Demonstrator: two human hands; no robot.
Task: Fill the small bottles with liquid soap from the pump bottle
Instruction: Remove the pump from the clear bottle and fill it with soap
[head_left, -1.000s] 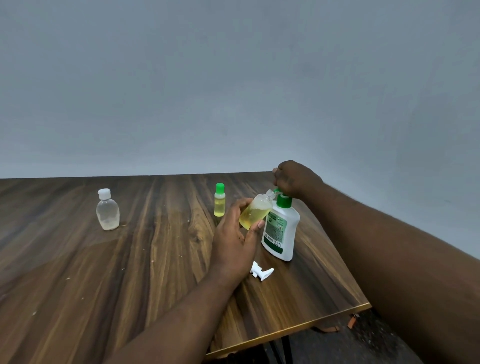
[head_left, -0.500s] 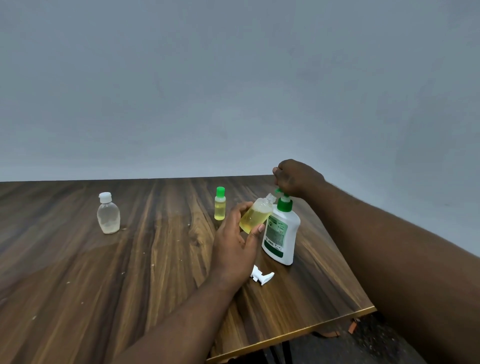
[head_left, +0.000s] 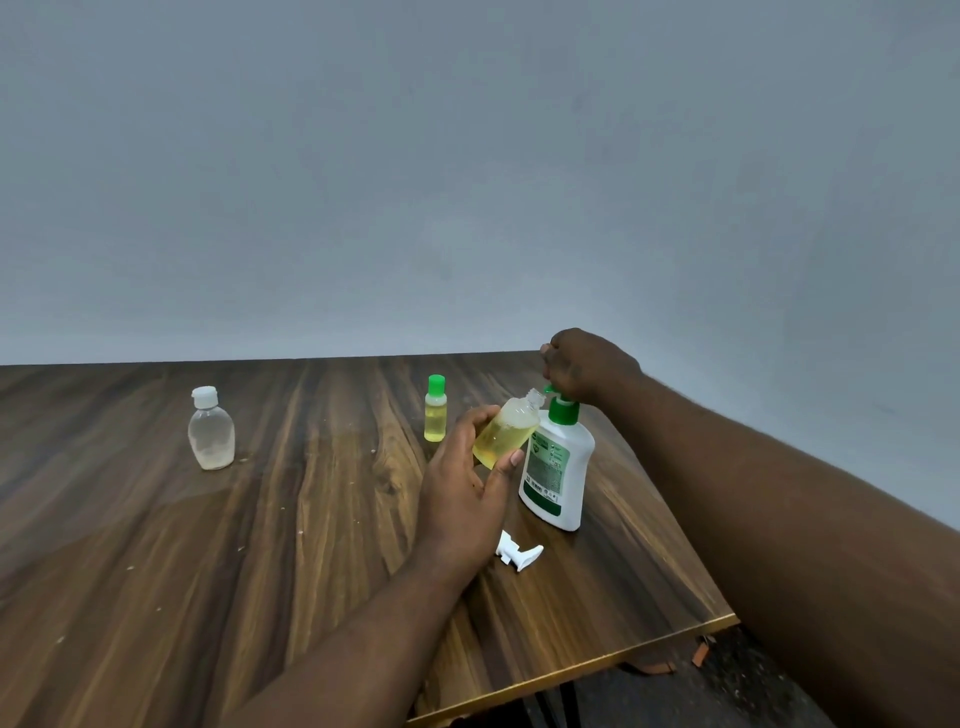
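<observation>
A white pump bottle (head_left: 556, 467) with a green pump head stands near the table's right side. My right hand (head_left: 584, 366) rests closed on top of the pump head. My left hand (head_left: 462, 483) holds a small clear bottle (head_left: 506, 434), tilted, its open neck right under the pump spout; yellow soap fills most of it. Behind it stands a tiny yellow bottle with a green cap (head_left: 435, 415). A clear bottle with a white cap (head_left: 210, 431) stands far left, upright.
A white spray cap (head_left: 517, 553) lies on the wooden table (head_left: 260, 545) in front of the pump bottle. The table's front right corner and edge run close below my right arm. A plain grey wall stands behind.
The pump head has come up slightly and the view has shifted a little. Both hands and the tilted bottle stay in the same place.
</observation>
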